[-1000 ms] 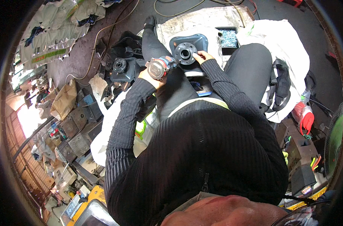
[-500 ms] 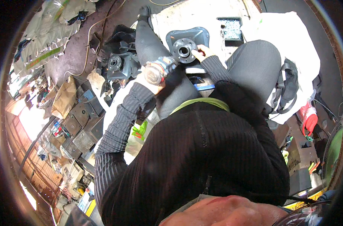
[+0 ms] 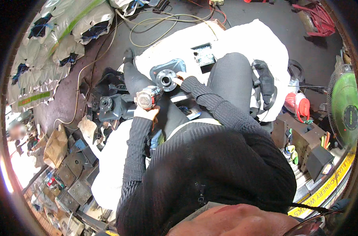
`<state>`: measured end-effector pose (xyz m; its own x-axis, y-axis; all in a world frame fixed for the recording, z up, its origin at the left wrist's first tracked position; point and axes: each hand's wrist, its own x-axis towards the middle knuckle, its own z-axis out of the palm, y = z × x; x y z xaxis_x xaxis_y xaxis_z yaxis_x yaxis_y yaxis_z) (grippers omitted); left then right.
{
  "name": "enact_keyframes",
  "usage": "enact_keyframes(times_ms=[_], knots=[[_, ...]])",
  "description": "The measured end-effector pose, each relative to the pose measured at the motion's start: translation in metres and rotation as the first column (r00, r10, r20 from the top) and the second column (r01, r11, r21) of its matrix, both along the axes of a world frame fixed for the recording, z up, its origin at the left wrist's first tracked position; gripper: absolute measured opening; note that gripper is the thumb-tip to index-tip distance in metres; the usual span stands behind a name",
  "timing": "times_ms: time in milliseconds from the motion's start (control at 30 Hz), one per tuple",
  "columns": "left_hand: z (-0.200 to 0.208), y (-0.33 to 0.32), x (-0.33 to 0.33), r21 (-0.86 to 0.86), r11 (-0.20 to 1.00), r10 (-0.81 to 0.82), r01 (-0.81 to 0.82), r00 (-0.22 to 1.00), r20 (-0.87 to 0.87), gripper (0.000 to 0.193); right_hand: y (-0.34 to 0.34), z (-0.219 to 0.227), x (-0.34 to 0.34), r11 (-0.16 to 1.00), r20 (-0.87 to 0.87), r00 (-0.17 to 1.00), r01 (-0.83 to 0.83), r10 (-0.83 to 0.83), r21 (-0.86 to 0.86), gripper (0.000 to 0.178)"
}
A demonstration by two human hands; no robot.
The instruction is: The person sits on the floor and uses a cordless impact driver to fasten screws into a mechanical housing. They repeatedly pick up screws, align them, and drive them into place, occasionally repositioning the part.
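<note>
My left hand (image 3: 147, 113) is closed around a handheld power tool (image 3: 146, 99) with a round back end. Its front points toward a dark metal part with a round, holed flange (image 3: 166, 80) and a wide, flared base (image 3: 177, 65). Whether the tool's tip touches the flange cannot be made out. At the flange's right edge, my right hand (image 3: 180, 78) has its fingers bent against the rim; the fingertips are partly hidden. A similar dark flanged part (image 3: 107, 103) lies to the left, beyond my left leg.
A black tray (image 3: 207, 68) of small shiny pieces lies on the white sheet (image 3: 249, 43). Hoses (image 3: 147, 29) loop over the floor ahead. Metal blocks (image 3: 70, 175) stand at the left. At the right are a green fan (image 3: 344, 104) and a red-lidded container (image 3: 303, 106).
The head view has shifted, bringing the fan and more floor into sight. My left hand still holds the tool beside the flange, and my right hand remains at its rim.
</note>
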<state>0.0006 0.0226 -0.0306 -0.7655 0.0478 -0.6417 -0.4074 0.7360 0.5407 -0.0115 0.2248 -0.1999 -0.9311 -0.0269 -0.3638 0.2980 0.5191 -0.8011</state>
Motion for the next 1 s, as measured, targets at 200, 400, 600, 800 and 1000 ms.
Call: enact_keyframes(times_ms=[200,400,600,800,1000], knots=[[0.003,-0.005,0.003,0.425,0.863,0.228,-0.273,0.961,0.154,0.036,0.01,0.002,-0.005,0.99,0.003,0.991,-0.131,0.131,0.047,0.042],[0.016,-0.012,-0.017,0.282,0.958,-0.017,0.056,0.99,-0.139,0.038,0.002,-0.003,0.006,0.994,-0.057,0.995,-0.071,0.076,0.078,0.04],[0.063,-0.032,-0.036,-0.315,0.879,-0.405,0.359,0.909,-0.095,0.045,0.037,-0.014,-0.03,0.845,0.225,0.942,0.326,-0.25,-0.424,0.027],[0.036,-0.042,0.011,-0.677,0.725,-0.542,0.126,0.712,-0.447,0.058,0.077,-0.104,-0.069,0.778,-0.015,0.955,0.249,-0.295,0.577,0.031],[0.051,-0.051,0.064,-0.2,0.98,-0.135,-0.004,0.725,-0.675,0.058,0.084,-0.136,-0.079,0.761,0.182,0.953,0.07,-0.242,0.645,0.041]])
